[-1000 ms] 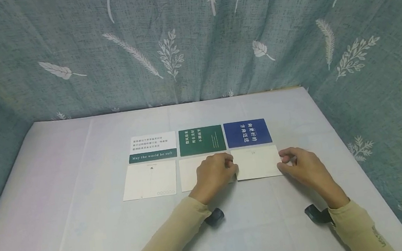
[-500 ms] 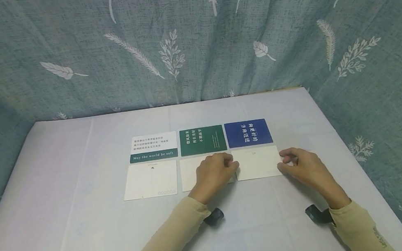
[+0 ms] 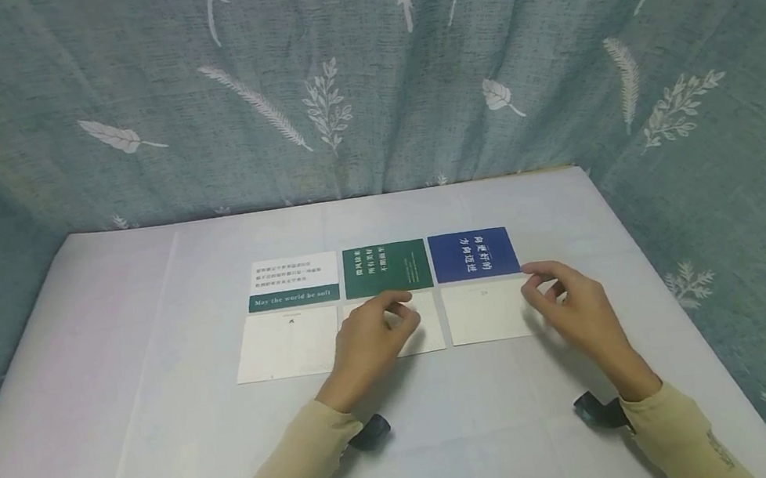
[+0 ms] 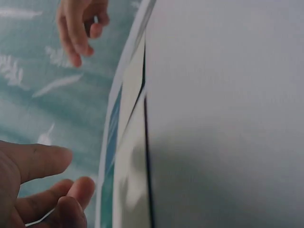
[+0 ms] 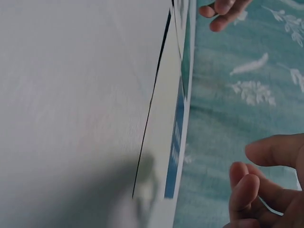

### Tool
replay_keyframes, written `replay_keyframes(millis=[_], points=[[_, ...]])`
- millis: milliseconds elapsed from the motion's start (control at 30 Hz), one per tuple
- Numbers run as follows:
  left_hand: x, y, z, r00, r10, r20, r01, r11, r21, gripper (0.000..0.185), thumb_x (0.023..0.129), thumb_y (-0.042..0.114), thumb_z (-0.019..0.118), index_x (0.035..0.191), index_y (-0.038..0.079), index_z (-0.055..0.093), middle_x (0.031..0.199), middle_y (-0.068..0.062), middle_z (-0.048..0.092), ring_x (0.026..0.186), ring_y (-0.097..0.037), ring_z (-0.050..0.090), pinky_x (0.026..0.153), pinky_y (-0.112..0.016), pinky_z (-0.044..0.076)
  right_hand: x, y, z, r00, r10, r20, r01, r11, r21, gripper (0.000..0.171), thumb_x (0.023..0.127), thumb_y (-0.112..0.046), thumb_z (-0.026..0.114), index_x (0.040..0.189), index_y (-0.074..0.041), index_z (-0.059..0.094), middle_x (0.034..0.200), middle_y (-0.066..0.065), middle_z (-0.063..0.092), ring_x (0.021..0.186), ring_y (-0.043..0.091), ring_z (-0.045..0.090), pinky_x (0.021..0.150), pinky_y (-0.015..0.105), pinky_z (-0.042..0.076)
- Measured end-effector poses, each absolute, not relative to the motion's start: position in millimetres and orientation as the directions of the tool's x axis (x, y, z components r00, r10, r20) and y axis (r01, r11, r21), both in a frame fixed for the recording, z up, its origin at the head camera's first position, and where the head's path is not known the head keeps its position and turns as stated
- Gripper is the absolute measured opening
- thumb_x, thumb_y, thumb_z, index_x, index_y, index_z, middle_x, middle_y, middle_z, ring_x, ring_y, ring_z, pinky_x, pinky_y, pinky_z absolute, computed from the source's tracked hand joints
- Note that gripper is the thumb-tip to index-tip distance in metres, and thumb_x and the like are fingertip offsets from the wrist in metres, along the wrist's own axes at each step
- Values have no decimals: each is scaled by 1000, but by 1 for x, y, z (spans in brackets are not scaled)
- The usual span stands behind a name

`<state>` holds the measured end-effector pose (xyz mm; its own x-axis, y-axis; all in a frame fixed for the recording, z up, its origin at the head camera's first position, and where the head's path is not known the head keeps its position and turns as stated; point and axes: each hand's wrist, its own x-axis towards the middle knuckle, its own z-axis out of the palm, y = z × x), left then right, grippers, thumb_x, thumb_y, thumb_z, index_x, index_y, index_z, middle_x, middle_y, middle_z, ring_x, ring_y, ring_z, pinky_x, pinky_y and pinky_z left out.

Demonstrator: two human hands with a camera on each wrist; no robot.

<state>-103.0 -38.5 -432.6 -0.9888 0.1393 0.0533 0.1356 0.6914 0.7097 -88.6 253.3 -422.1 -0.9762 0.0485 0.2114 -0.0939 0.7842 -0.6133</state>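
Observation:
Six-sided by no frame or tray, several postcards lie flat in two rows. In front are three cream ones: left [image 3: 286,345], middle [image 3: 429,328] and right [image 3: 484,314]. Behind them sit a white-and-green postcard [image 3: 291,273], a green one [image 3: 397,269] and a blue one [image 3: 452,259]. My left hand [image 3: 370,343] hovers over the middle cream postcard and hides its left part. Its thumb and loosely bent fingers [image 4: 83,190] hold nothing. My right hand [image 3: 576,315] hovers at the right cream postcard's right edge, also holding nothing; its thumb and fingers [image 5: 244,194] stand apart.
A white cloth covers the table [image 3: 166,453]. Behind it and at both sides hangs a blue-green curtain [image 3: 364,75] with a white leaf print. A dark strap piece [image 3: 370,434] shows below the left wrist, another [image 3: 597,412] below the right.
My left hand has drawn back leftward from the right cream postcard's edge and lifted. My right hand has risen slightly off that postcard's right edge. The postcards keep their places.

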Motion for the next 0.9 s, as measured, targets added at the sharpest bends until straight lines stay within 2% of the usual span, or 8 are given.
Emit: replay_keyframes(millis=[200,333,567,633,800,900], points=[[-103,-92,-422,-996,51,72,85,754,652,30,84,32,60,114,28,64,88,19,62,54,-7,51,44,-29,37,-92,232,-421,-978,-53,203,-167,783,-600,30,89,-26,60,117,-19,61,93,-6,62,73,12,55,57,28,43],[-107,-127,-421,-998,-1,61,36,796,604,34,85,34,62,117,24,63,94,13,64,62,-8,54,47,-28,38,-95,216,-416,-978,-115,174,-200,755,-625,31,89,-26,60,119,-18,61,94,-6,62,72,13,54,57,28,43],[-112,-177,-418,-994,-95,57,-45,814,579,38,84,35,63,120,22,61,103,5,66,74,-15,60,53,-30,41,-99,186,-409,-975,-162,150,-220,672,-707,28,89,-28,59,117,-25,61,109,-8,62,80,9,54,65,31,45],[-114,-188,-417,-993,-105,54,-55,815,577,41,85,36,64,122,20,60,105,2,66,78,-17,61,55,-30,41,-100,177,-408,-973,-177,150,-230,661,-714,30,89,-30,59,119,-26,59,106,-10,61,81,8,54,66,31,45],[-120,-210,-417,-992,-126,23,-92,825,557,47,86,40,62,126,17,57,113,-3,62,85,-21,60,55,-31,40,-106,150,-409,-955,-231,184,-294,691,-660,38,89,-30,60,126,-22,56,98,-12,60,74,6,53,61,29,43],[-123,-220,-419,-991,-133,3,-111,838,535,50,86,41,60,128,15,55,117,-7,60,89,-26,60,52,-31,41,-112,130,-410,-943,-282,178,-329,700,-634,41,88,-29,61,128,-19,55,100,-9,61,69,6,52,58,29,42]])
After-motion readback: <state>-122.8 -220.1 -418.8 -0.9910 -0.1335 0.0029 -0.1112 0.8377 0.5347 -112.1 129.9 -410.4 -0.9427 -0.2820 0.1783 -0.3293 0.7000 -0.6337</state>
